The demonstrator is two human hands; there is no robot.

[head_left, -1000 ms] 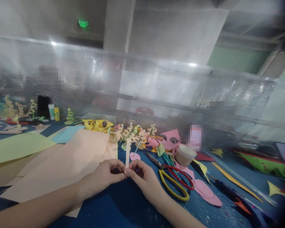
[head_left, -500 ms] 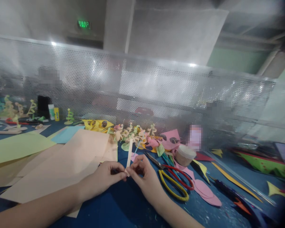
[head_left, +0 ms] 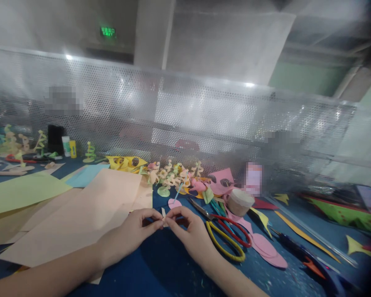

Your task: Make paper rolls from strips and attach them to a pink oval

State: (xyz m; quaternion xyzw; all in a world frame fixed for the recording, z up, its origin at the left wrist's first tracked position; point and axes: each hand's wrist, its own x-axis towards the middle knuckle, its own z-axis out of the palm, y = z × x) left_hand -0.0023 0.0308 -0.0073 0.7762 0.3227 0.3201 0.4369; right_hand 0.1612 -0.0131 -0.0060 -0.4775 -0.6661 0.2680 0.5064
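Between the fingertips of both hands is a narrow cream paper strip (head_left: 163, 212); only a short piece of it shows above the fingers. My left hand (head_left: 144, 225) pinches it from the left, thumb against forefinger. From the other side my right hand (head_left: 184, 225) pinches the same strip, its fingertips touching those of the left. Just beyond the hands lies a pink paper disc (head_left: 174, 203) with a thin pale blue stick rising from it. Scissors (head_left: 225, 235) with one red and one yellow handle lie right of my right hand.
Large peach sheets (head_left: 80, 210) cover the left side. Small curled-paper figures (head_left: 173, 175) stand in the middle. A white-lidded tub (head_left: 240, 202), pink paper ovals (head_left: 268, 249) and a dark blue glue gun (head_left: 309, 251) lie right. A perforated metal screen (head_left: 188, 111) rises behind.
The paper strip stood tall above my fingers; now just a short end shows. Both hands remain pinched together in nearly the same place.
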